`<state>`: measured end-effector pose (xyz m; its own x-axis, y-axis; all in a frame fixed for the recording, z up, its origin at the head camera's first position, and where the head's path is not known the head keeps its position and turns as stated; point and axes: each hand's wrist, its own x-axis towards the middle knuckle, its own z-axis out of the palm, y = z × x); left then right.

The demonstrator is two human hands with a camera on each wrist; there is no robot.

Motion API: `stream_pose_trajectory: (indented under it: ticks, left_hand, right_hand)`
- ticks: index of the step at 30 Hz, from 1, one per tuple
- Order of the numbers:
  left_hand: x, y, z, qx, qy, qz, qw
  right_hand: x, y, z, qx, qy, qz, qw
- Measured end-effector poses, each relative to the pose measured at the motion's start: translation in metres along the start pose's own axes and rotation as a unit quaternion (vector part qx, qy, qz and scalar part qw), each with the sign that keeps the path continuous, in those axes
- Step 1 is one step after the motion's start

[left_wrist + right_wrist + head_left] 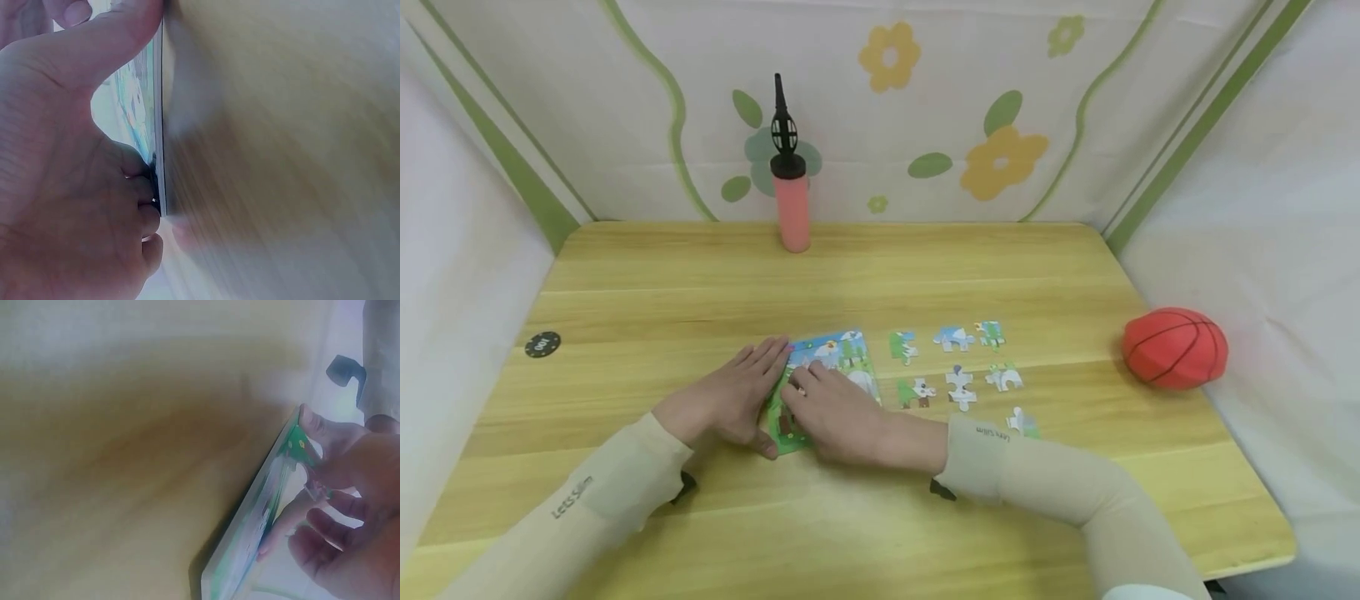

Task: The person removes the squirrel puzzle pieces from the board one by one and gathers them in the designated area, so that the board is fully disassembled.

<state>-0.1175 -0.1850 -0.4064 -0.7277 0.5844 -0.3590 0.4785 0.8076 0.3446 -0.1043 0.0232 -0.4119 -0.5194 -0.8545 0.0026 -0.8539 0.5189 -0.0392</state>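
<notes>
A picture puzzle board [852, 350] with a blue sky and green ground lies slightly askew on the wooden table. Along its left edge rests my left hand [737, 398], fingers stretched toward the top corner and thumb by the bottom corner. My right hand [842, 421] reaches over the board from the right and hides much of its lower half. In the right wrist view its thumb and fingertips pinch a small puzzle piece [317, 489] just above the board. Several loose puzzle pieces [960, 387] lie spread to the right of the board.
A pink hand pump [793, 208] with a black nozzle stands at the back of the table. A red dented ball [1176, 348] sits by the right edge. At the far left lies a black round chip [542, 344]. A flowered cloth [850, 125] hangs behind.
</notes>
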Motion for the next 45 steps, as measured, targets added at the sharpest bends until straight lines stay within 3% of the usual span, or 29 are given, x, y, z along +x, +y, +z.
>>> stream_pose_trajectory:
  ticks: [6,11,17,21,24,28,32,39,45]
  left_hand:
    - [0.001,0.000,0.000,-0.007,-0.001,-0.004,1.0000]
    - [0.001,0.001,0.001,-0.004,0.001,-0.005,1.0000]
    - [0.000,0.000,-0.002,0.002,0.006,-0.004,1.0000]
    - [-0.001,-0.001,-0.003,0.008,0.004,-0.006,0.9999]
    - [-0.002,-0.001,-0.003,0.009,-0.001,-0.009,0.9999]
    - [-0.003,0.000,-0.002,0.010,0.000,-0.006,0.9999]
    - [-0.003,0.000,-0.001,0.010,0.001,-0.004,0.9999]
    - [0.000,0.000,0.002,0.009,0.004,-0.003,0.9999]
    - [0.002,0.003,0.001,0.004,0.004,-0.002,1.0000]
  right_hand:
    - [-0.003,-0.004,-0.003,0.089,-0.032,0.000,0.9955]
    - [-0.017,0.000,-0.016,0.117,-0.030,0.017,0.9926]
    - [-0.059,0.041,-0.039,0.191,0.026,0.071,0.9787]
    - [-0.093,0.074,-0.043,0.221,0.056,0.103,0.9681]
    - [-0.114,0.085,-0.038,0.264,0.024,0.118,0.9571]
    - [-0.128,0.082,-0.023,0.306,-0.043,0.130,0.9422]
    - [-0.130,0.073,-0.010,0.288,-0.056,0.138,0.9459]
    - [-0.130,0.069,-0.006,0.220,-0.046,0.133,0.9653]
    - [-0.130,0.069,-0.003,0.209,-0.056,0.145,0.9656]
